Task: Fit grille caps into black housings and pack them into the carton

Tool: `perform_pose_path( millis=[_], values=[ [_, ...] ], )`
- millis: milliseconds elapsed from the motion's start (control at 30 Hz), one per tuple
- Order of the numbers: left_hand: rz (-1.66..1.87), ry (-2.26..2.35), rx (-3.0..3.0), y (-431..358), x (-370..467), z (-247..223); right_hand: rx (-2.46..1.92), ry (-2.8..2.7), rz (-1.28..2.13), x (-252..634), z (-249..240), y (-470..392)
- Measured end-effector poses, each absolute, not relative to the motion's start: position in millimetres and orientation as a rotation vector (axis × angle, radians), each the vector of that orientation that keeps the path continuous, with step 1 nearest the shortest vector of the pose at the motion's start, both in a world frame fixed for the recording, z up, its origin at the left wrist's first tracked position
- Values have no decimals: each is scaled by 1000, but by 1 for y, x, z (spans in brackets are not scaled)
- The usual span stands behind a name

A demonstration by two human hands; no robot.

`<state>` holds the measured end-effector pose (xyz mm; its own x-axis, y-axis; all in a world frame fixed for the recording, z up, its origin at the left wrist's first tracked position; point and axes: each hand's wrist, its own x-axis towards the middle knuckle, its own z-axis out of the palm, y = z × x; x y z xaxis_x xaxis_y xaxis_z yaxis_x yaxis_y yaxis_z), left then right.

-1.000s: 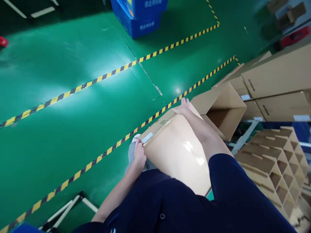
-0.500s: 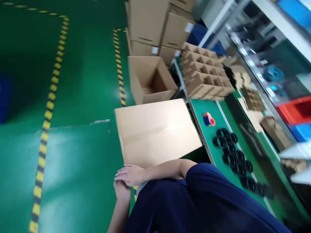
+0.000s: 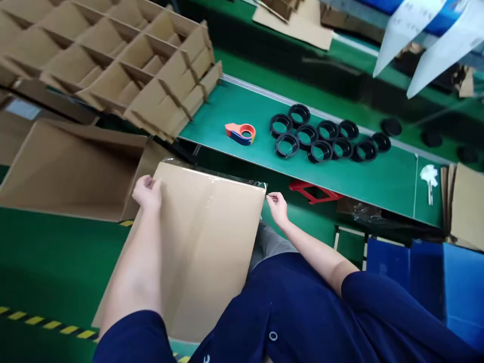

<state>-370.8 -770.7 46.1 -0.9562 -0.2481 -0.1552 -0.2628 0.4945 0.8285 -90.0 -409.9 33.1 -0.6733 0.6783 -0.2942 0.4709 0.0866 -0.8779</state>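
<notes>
A closed cardboard box (image 3: 204, 237) lies in front of my body, tilted in view. A strip of clear tape (image 3: 227, 179) runs along its far edge and sticks out past it. My left hand (image 3: 146, 193) is at the box's far left corner with its fingers curled in; what they hold, if anything, is hidden. At the far right corner my right hand (image 3: 278, 207) pinches at the tape's end with thumb and forefinger. Beyond the box, an orange and blue tape dispenser (image 3: 241, 133) lies on the green workbench (image 3: 260, 156).
Several black rings (image 3: 320, 150) lie on the bench right of the dispenser. Stacked cardboard dividers (image 3: 124, 60) stand at the back left, above an open cardboard box (image 3: 75, 171). Blue bins (image 3: 408, 272) are at the right, below cardboard sheets (image 3: 469, 204). White paper sheets (image 3: 434, 40) hang overhead.
The view has swung right towards the bench. My hands, earlier together at the box's near left corner, are now apart at two corners of one edge, with clear tape along it.
</notes>
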Motion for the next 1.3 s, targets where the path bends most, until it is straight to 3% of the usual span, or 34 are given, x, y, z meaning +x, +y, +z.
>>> perform_pose_path(
  millis=[133,300,567,833,1100,1300],
  values=[
    [1303,2652,-733,-747,-428,47,-1309,-1852,1834,-112,19,-417],
    [1373,2329,-754,-763,-445,45,-1400,-1697,1957,-117,12,-420],
    [1199,2057,-546,-785,-467,34,-1465,-1746,2073,-110,16,-418],
    [1093,1949,-317,-779,-491,17,-1287,-1619,2448,-117,9,-410],
    [1240,1962,-248,-778,-486,22,-1293,-1355,2698,-129,2,-388],
    [1389,2032,-237,-776,-482,18,-1348,-1190,2700,-137,0,-389]
  ],
)
